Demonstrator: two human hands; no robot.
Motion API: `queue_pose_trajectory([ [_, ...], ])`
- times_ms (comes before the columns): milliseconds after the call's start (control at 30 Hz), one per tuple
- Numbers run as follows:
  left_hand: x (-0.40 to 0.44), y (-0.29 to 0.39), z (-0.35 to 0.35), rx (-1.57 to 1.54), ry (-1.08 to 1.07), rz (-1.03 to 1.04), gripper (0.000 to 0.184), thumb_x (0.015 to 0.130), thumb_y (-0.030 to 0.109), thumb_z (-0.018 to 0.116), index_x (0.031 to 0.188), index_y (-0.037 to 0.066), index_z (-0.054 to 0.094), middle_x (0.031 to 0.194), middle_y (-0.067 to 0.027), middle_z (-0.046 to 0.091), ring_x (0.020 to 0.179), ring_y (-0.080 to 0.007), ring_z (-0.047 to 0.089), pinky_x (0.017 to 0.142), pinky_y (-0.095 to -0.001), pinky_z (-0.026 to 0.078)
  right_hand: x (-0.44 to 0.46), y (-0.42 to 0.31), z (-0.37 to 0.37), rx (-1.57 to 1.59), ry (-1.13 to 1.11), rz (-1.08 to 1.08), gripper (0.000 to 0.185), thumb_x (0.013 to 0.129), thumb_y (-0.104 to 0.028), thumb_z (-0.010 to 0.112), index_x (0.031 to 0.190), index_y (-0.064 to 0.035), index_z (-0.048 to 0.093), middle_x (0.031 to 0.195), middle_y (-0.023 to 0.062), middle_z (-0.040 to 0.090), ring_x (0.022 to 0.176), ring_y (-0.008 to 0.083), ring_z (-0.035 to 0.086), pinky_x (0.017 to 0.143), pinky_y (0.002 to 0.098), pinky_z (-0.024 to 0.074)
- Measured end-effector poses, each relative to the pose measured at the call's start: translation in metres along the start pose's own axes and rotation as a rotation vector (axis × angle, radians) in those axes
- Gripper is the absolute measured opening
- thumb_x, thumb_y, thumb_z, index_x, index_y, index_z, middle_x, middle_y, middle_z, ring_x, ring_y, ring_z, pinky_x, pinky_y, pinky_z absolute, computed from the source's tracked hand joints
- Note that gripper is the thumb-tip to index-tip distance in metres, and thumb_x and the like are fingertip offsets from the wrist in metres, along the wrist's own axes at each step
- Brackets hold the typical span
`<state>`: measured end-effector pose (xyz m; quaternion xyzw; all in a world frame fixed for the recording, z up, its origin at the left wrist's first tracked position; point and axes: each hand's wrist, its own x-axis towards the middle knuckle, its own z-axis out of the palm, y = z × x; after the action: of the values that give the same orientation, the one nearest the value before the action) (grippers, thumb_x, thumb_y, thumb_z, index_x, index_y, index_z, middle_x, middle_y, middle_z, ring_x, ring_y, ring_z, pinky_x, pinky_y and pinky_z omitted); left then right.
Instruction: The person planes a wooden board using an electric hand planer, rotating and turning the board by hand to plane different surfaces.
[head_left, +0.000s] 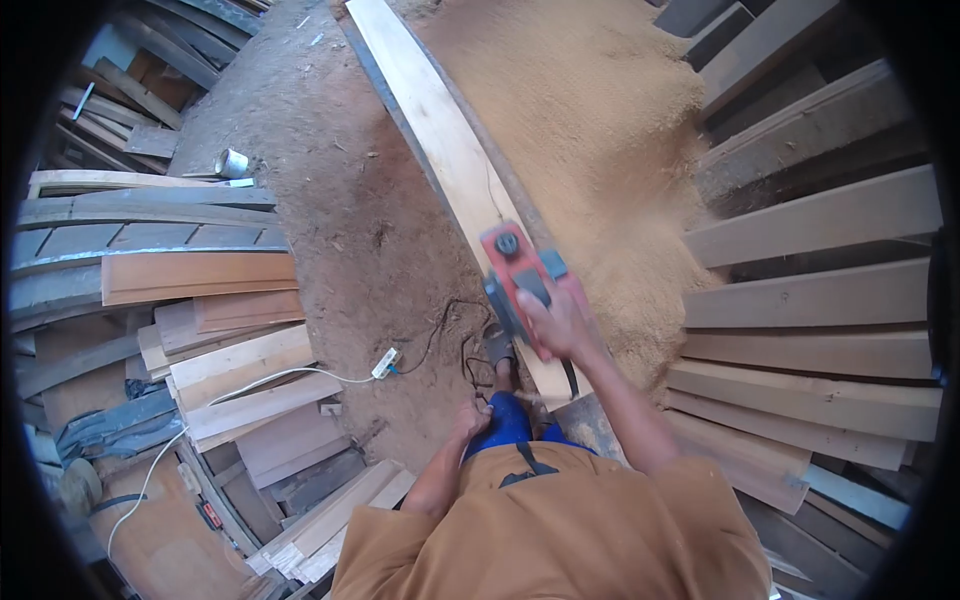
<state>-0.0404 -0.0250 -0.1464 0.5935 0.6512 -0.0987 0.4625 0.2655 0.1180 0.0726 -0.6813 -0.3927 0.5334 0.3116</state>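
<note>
Working the planer (519, 264) atop the board (430, 105), right hand (562, 322) gripping it, left hand (470, 418) left of the board, grip unclear; the next push wants level pressure.

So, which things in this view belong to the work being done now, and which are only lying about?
In use:
red power planer, in the right hand
long pale board, under the planer
socket block, probably supplying power

Lying about:
stacked boards on the left
boards on the right
pale container
</note>
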Motion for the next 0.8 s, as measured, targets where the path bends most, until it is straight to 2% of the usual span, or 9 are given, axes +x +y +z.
queue_pose_trajectory([
  [133,0.009,0.010,-0.034,-0.021,-0.022,-0.076,0.058,0.090,0.030,0.069,0.137,-0.002,0.058,0.134,-0.0288,0.063,0.129,-0.0419,0.058,0.112,-0.0455,0.045,0.127,-0.048,0.015,0.090,0.024,-0.106,0.078,0.096,-0.055,0.062,0.135,0.0115,0.055,0.081,0.0165,0.070,0.069,0.0241,0.069,0.066,0.0372,0.0550],
  [233,0.017,0.016,-0.050,-0.040,0.023,-0.034,0.060,0.090,0.031,0.069,0.138,-0.003,0.056,0.134,-0.0298,0.062,0.128,-0.0430,0.058,0.111,-0.0464,0.045,0.174,-0.076,0.022,0.169,0.162,-0.254,0.049,0.102,-0.051,0.059,0.104,-0.0025,0.067,0.066,-0.0010,0.058,0.055,0.0076,0.056,0.051,0.0265,0.0454],
  [267,0.020,0.022,-0.058,-0.077,0.041,-0.005,0.061,0.090,0.030,0.069,0.138,-0.004,0.054,0.133,-0.0306,0.062,0.128,-0.0437,0.058,0.110,-0.0464,0.045,0.174,-0.085,0.019,0.246,0.144,-0.231,0.046,0.102,-0.049,0.059,0.103,-0.0032,0.067,0.066,-0.0015,0.058,0.055,0.0073,0.055,0.050,0.0258,0.0447],
  [333,0.015,0.031,-0.061,-0.179,0.094,0.023,0.063,0.091,0.030,0.068,0.139,-0.006,0.051,0.132,-0.0317,0.061,0.127,-0.0444,0.058,0.109,-0.0460,0.046,0.148,-0.082,0.006,0.392,0.097,-0.157,0.040,0.103,-0.044,0.058,0.101,-0.0047,0.066,0.067,-0.0026,0.057,0.054,0.0066,0.053,0.049,0.0246,0.0433],
  [400,0.022,0.048,-0.063,-0.297,0.180,0.046,0.065,0.092,0.032,0.068,0.140,-0.008,0.049,0.131,-0.0326,0.061,0.126,-0.0445,0.059,0.107,-0.0451,0.047,0.110,-0.064,-0.012,0.501,0.111,-0.195,0.034,0.102,-0.038,0.063,0.106,-0.0047,0.067,0.066,-0.0028,0.054,0.056,0.0056,0.052,0.046,0.0240,0.0396],
  [500,0.014,0.100,-0.084,-0.354,0.238,0.048,0.069,0.094,0.036,0.067,0.144,-0.006,0.046,0.140,-0.0340,0.054,0.133,-0.0459,0.051,0.113,-0.0496,0.041,0.031,-0.032,-0.040,0.402,0.134,-0.178,0.030,0.104,-0.036,0.058,0.100,-0.0063,0.063,0.067,-0.0023,0.055,0.054,0.0069,0.052,0.048,0.0250,0.0417],
  [600,0.033,0.131,-0.065,0.011,0.562,0.332,0.071,0.095,0.040,0.065,0.145,-0.006,0.044,0.149,-0.0347,0.043,0.143,-0.0487,0.039,0.119,-0.0553,0.029,-0.052,0.017,-0.059,0.318,0.191,-0.122,0.030,0.105,-0.035,0.055,0.103,-0.0060,0.060,0.067,-0.0028,0.054,0.054,0.0071,0.050,0.049,0.0249,0.0411],
  [700,0.025,0.190,-0.058,0.172,0.606,0.640,0.071,0.096,0.045,0.059,0.148,-0.001,0.043,0.159,-0.0335,0.032,0.150,-0.0508,0.025,0.124,-0.0579,0.017,-0.131,0.075,-0.074,0.340,0.262,0.061,0.030,0.105,-0.037,0.056,0.107,-0.0073,0.059,0.069,-0.0030,0.053,0.055,0.0071,0.050,0.050,0.0245,0.0417],
  [800,0.008,0.242,-0.032,0.429,0.307,0.843,0.063,0.099,0.047,0.053,0.146,0.006,0.051,0.162,-0.0328,0.027,0.153,-0.0511,0.019,0.125,-0.0609,0.013,-0.199,0.113,-0.081,0.295,0.339,0.125,0.031,0.104,-0.039,0.059,0.110,-0.0087,0.060,0.069,-0.0032,0.053,0.056,0.0071,0.051,0.051,0.0241,0.0432],
])
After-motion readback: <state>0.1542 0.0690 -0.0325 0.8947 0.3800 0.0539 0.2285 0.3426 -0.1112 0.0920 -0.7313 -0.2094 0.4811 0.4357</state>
